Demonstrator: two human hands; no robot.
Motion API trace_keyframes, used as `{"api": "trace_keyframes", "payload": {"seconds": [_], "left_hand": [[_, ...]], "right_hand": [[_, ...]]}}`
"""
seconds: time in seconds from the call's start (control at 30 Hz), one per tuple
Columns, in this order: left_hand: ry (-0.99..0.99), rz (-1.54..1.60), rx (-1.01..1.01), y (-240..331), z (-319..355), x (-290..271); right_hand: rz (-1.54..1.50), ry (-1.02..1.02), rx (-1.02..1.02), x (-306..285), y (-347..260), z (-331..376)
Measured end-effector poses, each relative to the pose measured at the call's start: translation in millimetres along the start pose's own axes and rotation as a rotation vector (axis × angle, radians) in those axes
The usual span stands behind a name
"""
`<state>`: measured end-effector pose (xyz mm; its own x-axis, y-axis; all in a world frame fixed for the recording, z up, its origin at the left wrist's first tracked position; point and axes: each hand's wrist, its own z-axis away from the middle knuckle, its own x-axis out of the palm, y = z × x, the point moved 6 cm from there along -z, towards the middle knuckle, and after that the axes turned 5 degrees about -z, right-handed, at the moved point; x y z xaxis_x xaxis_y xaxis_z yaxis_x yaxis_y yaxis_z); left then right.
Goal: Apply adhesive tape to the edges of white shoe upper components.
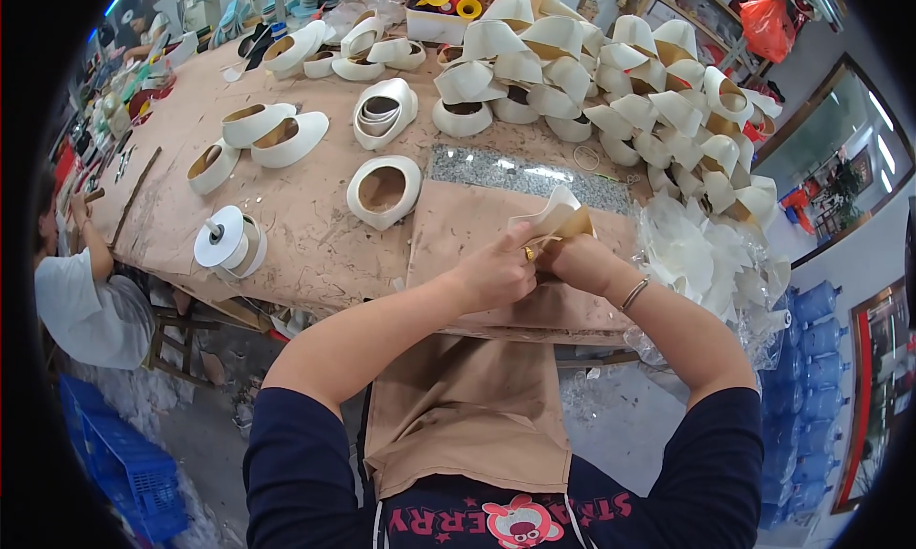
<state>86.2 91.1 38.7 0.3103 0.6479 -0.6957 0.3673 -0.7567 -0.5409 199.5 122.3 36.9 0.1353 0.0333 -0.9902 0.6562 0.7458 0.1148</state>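
Note:
Both my hands are closed on a white shoe upper (pixel 553 207) with a tan lining, held just above the near part of the table. My left hand (pixel 498 266), with a gold ring, grips its left side. On the other side, my right hand (pixel 580 261) is curled inward against the piece, and its fingertips are hidden. Below them lies a tan sheet (pixel 468 227) on the table. Beyond is a speckled grey stone slab (pixel 515 172). A finished-looking white upper (pixel 384 188) rests to the left of the slab, opening upward.
Many similar uppers (pixel 658 110) are heaped at the back right. A white tape reel (pixel 221 242) stands at the left. Clear plastic wrap (pixel 706 272) bunches at the table's right edge. A co-worker (pixel 91 282) sits far left. Blue water bottles (pixel 816 387) are stacked at right.

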Motion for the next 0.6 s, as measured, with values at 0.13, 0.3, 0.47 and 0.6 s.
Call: {"api": "trace_keyframes", "payload": {"seconds": [0.13, 0.3, 0.47, 0.6], "left_hand": [[0.004, 0.021, -0.036, 0, -2, 6], [-0.027, 0.069, -0.068, -3, -4, 2], [-0.118, 0.133, -0.098, -4, -7, 9], [-0.042, 0.156, -0.117, -2, -7, 10]], "right_hand": [[-0.031, 0.128, -0.069, 0, 2, 8], [-0.113, 0.117, -0.024, -11, -1, 11], [-0.146, 0.107, 0.003, -10, 0, 15], [-0.182, 0.096, 0.020, -8, -2, 22]]}}
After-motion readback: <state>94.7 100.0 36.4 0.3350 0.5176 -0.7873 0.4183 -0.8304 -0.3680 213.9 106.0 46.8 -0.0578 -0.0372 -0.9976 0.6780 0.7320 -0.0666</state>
